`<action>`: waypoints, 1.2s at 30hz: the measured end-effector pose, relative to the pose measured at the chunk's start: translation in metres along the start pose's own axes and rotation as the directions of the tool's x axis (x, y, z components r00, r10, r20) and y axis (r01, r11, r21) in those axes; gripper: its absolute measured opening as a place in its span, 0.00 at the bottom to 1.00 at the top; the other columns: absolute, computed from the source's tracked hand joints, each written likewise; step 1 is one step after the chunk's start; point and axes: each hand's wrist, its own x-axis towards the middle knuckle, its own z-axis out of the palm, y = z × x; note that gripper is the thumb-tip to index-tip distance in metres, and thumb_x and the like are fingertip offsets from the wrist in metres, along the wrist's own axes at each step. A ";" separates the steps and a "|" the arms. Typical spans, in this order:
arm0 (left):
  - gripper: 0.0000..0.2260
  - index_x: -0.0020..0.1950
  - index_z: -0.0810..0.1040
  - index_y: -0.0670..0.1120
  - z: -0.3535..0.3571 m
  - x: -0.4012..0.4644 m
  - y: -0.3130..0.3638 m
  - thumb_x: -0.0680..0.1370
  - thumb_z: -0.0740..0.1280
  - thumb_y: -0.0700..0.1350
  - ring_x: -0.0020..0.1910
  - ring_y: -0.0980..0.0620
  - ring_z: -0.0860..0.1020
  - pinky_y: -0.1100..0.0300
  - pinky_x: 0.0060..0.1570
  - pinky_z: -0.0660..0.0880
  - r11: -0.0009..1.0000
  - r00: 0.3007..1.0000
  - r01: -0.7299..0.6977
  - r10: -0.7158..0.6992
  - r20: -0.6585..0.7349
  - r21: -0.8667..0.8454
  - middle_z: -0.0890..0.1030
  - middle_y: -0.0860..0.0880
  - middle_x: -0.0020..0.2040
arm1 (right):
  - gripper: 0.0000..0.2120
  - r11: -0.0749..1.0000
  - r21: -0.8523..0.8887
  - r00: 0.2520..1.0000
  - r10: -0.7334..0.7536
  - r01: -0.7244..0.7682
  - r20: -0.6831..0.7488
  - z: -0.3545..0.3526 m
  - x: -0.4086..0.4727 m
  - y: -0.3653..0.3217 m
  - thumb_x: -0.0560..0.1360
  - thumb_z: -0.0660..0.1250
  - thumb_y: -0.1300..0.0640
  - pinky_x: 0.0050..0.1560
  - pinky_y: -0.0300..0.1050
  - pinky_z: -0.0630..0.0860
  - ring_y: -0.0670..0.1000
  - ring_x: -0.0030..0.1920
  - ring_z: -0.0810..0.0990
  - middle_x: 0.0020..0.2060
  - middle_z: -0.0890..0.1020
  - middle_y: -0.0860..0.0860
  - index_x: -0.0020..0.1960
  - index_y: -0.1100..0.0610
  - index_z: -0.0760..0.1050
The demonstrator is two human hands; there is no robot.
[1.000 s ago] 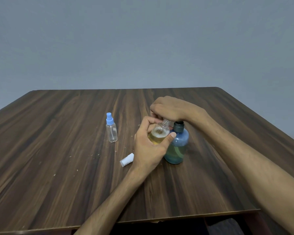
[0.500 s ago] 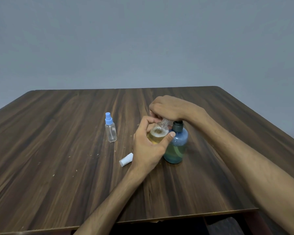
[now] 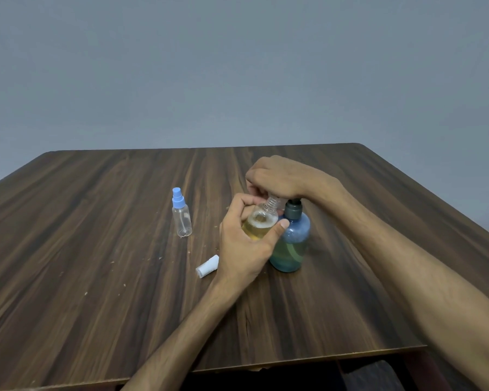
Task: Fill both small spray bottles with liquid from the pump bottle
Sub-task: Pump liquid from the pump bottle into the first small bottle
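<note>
Plain grey wall, dark wood-grain bench [image 3: 96, 277]. The left hand [image 3: 243, 249] is wrapped around an uncapped spray bottle [image 3: 259, 224], tilted so its threaded neck sits under the pump spout. It's about half full of yellowish, foamy liquid. The right hand [image 3: 277, 179] is curled over the head of the pump bottle [image 3: 291, 244], pressing down by the looks of it, though the nozzle's hidden. Tip: keep the neck tight to the spout and pump slowly so the foam doesn't overflow. The second bottle [image 3: 182, 218] stands empty and capped to the left, with a white cap [image 3: 207, 266] lying near it. No labels or writing anywhere.
</note>
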 end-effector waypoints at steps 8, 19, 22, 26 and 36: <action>0.18 0.54 0.77 0.47 0.000 -0.001 0.001 0.71 0.82 0.41 0.50 0.48 0.88 0.52 0.53 0.83 1.000 1.000 0.002 -0.002 0.004 -0.009 0.89 0.50 0.48 | 0.19 0.997 0.069 0.999 0.030 -0.030 -0.012 -0.002 -0.002 -0.003 0.78 0.57 0.54 0.52 0.61 0.79 0.58 0.45 0.83 0.41 0.86 0.53 0.33 0.55 0.78; 0.18 0.54 0.77 0.45 0.000 -0.001 0.001 0.72 0.83 0.37 0.48 0.51 0.88 0.55 0.52 0.83 1.000 1.000 0.010 -0.010 -0.005 0.012 0.89 0.53 0.46 | 0.19 0.994 0.095 0.998 0.058 -0.057 -0.010 0.004 0.000 -0.001 0.74 0.55 0.47 0.55 0.64 0.81 0.57 0.43 0.83 0.38 0.86 0.53 0.32 0.53 0.77; 0.19 0.53 0.77 0.45 0.000 -0.002 0.002 0.72 0.83 0.34 0.48 0.51 0.88 0.56 0.52 0.83 1.000 1.000 0.007 -0.007 0.003 0.017 0.89 0.53 0.47 | 0.20 0.994 0.097 0.999 0.050 -0.049 -0.016 0.000 0.000 -0.002 0.74 0.55 0.46 0.54 0.62 0.81 0.57 0.46 0.84 0.38 0.86 0.51 0.34 0.53 0.80; 0.19 0.54 0.77 0.45 0.000 -0.001 0.002 0.72 0.83 0.35 0.49 0.51 0.88 0.54 0.53 0.83 1.000 1.000 0.009 -0.009 0.006 0.012 0.89 0.52 0.47 | 0.20 0.995 0.091 0.999 0.035 -0.033 -0.024 0.000 0.001 0.000 0.73 0.54 0.47 0.53 0.62 0.80 0.56 0.43 0.83 0.37 0.85 0.48 0.33 0.52 0.79; 0.19 0.55 0.77 0.44 0.000 0.000 -0.001 0.71 0.82 0.41 0.49 0.48 0.88 0.46 0.54 0.84 1.000 1.000 0.018 -0.018 0.000 -0.004 0.89 0.50 0.48 | 0.20 0.995 0.092 0.999 0.041 -0.039 -0.023 0.005 0.004 0.003 0.73 0.55 0.46 0.52 0.62 0.79 0.57 0.43 0.84 0.36 0.85 0.50 0.30 0.52 0.78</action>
